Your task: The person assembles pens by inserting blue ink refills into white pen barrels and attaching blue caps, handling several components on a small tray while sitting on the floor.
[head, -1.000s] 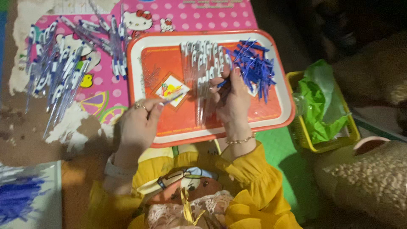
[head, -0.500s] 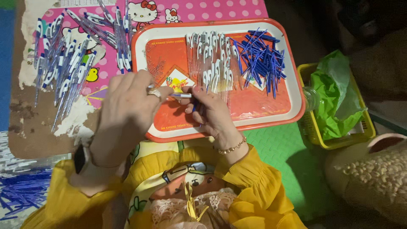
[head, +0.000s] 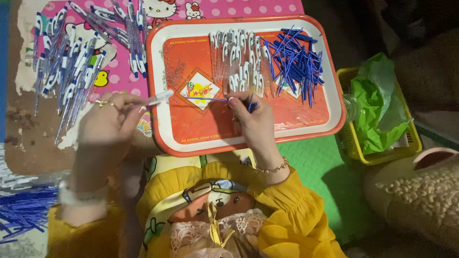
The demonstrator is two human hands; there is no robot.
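nearest the camera, yellow sleeves lead up to both hands. the left hand (head: 112, 122), a ring on one finger, is closed around a clear pen barrel (head: 155, 99), pinched between thumb and fingers; the barrel's long axis runs roughly level, tilting slightly upward, with its free end pointing right over the rim of the orange tray (head: 158, 129). the right hand (head: 253, 117), a beaded bracelet at its wrist, rests on the tray floor just right of the barrel and is closed on a thin blue refill (head: 208, 99), held at the fingertips; the refill lies almost level, its free tip pointing left toward the barrel's open end, the two close but apart. another short blue piece sticks up between the right fingers. between the hands, on the tray floor, sits a white diamond-shaped label with yellow and red print. beyond the right hand lies a row of clear-and-white pen parts (head: 239, 62), and to their right a loose heap of blue refills (head: 294, 59). beyond the left hand, off the tray, assembled pens (head: 67, 71) lie scattered on a pink cartoon-printed mat. well right of the right hand stands a yellow basket (head: 382, 155) holding crumpled green plastic.
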